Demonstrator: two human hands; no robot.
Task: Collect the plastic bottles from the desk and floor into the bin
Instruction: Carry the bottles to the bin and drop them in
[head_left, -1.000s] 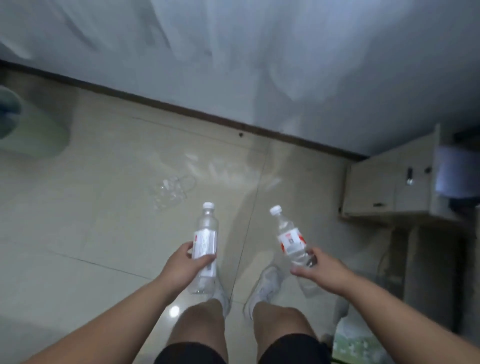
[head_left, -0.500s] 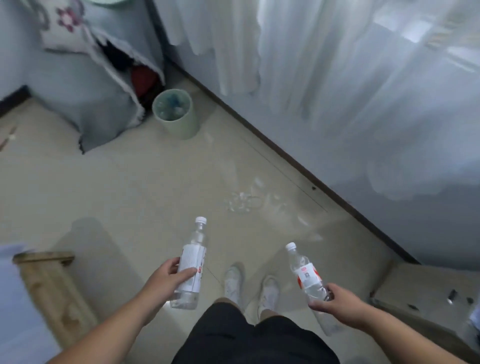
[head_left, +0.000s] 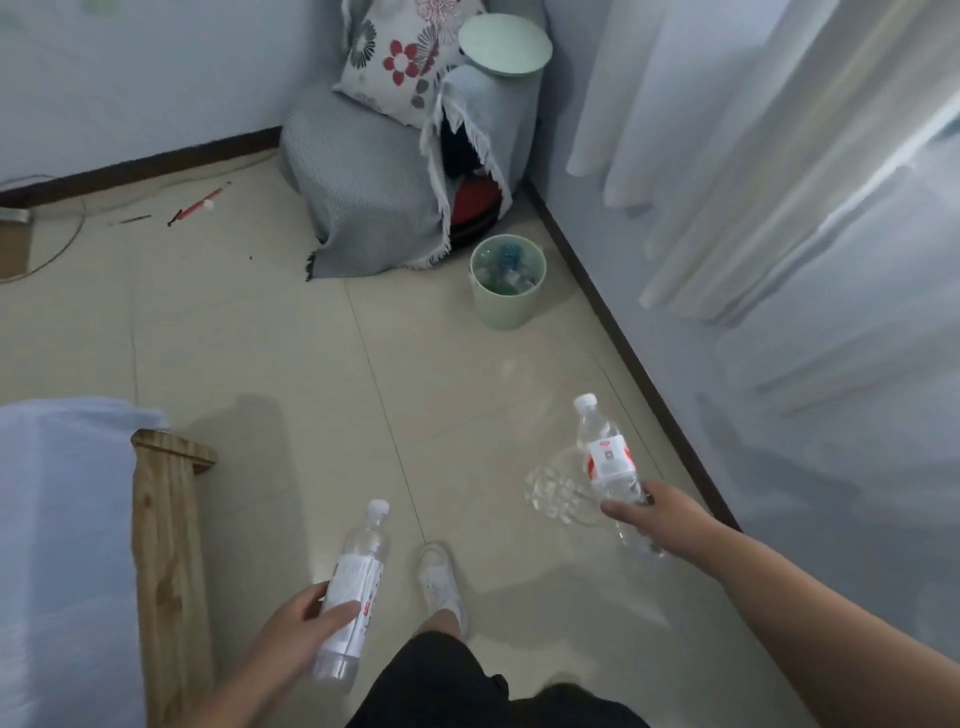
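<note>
My left hand (head_left: 301, 623) grips a clear plastic bottle (head_left: 358, 577) with a white cap and a white label, held low at the bottom centre. My right hand (head_left: 654, 506) holds a second clear bottle (head_left: 605, 457) with a red and white label, cap pointing up. Just left of that hand a crumpled clear bottle (head_left: 553, 491) lies on the tiled floor. A pale green bin (head_left: 506, 304) stands farther ahead by the wall, with several bottles inside it.
A grey covered armchair (head_left: 374, 208) with a flowered cushion (head_left: 405, 57) sits behind the bin. A wooden bed frame (head_left: 166, 545) runs along the left. White curtains (head_left: 727, 156) hang on the right. A red pen (head_left: 200, 205) and a cable lie on the far floor.
The view has swung left: the bin and armchair have moved to the centre, the desk has left the frame. Both hands still hold their bottles, and the crumpled bottle now lies near my right hand.
</note>
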